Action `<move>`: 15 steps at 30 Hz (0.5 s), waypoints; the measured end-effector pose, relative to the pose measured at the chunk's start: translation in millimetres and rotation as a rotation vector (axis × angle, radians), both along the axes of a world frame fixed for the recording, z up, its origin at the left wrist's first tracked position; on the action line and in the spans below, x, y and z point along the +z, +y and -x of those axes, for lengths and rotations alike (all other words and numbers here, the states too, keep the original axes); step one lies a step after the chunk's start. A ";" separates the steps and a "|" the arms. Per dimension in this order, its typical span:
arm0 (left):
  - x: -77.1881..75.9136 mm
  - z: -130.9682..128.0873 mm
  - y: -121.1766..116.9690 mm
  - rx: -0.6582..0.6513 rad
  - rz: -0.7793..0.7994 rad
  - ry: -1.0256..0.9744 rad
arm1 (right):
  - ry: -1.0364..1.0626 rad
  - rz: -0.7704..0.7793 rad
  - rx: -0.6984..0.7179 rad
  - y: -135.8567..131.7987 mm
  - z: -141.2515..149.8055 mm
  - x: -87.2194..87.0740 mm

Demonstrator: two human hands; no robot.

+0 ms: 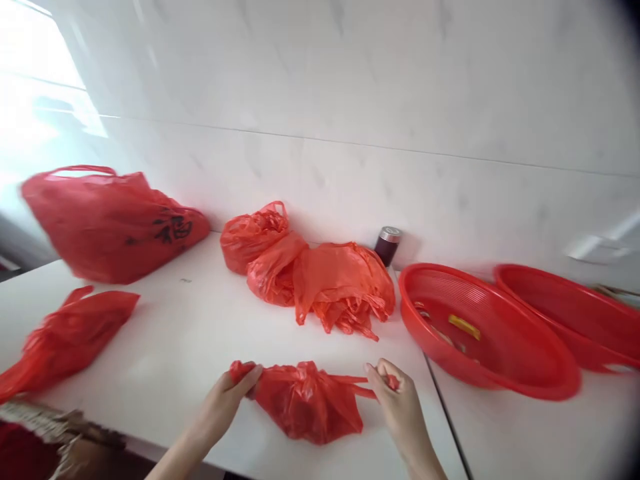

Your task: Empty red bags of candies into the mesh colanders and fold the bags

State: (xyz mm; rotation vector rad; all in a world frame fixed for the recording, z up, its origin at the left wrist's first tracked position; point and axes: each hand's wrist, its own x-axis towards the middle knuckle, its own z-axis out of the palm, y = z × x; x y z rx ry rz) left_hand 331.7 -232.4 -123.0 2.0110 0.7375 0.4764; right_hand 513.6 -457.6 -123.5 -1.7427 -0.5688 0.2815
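Observation:
A red plastic bag (320,410) with dark contents showing through hangs or rests between my hands at the table's front, a knot gathered at its top middle. My left hand (233,393) is closed around a bunched handle on its left side. On the right, the bag's other handle is stretched out in strips, and my right hand (393,387) grips the end. Whether the bag's base touches the table cannot be made out.
Behind lie several filled red bags (275,260) and a pile of red plastic bags (345,280). A dark flask (388,245) stands by the wall. Right are two red baskets (500,373), one holding a yellow item (464,327). More red bags (115,227) sit left, above a torn cardboard box (75,433).

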 end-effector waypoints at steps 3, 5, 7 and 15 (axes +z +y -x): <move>23.5 -4.2 -4.0 0.175 -0.213 -0.124 | 0.025 0.004 0.069 6.6 3.9 0.0; 38.4 -11.0 -13.7 0.148 -0.452 -0.213 | 0.045 -0.024 0.071 12.3 10.9 -0.1; 45.7 -20.5 -26.6 -0.147 -0.544 -0.132 | 0.062 -0.059 0.016 15.5 19.0 1.6; 73.7 -26.1 7.6 -0.284 -0.262 0.066 | 0.247 -0.157 -0.296 2.6 22.7 -5.7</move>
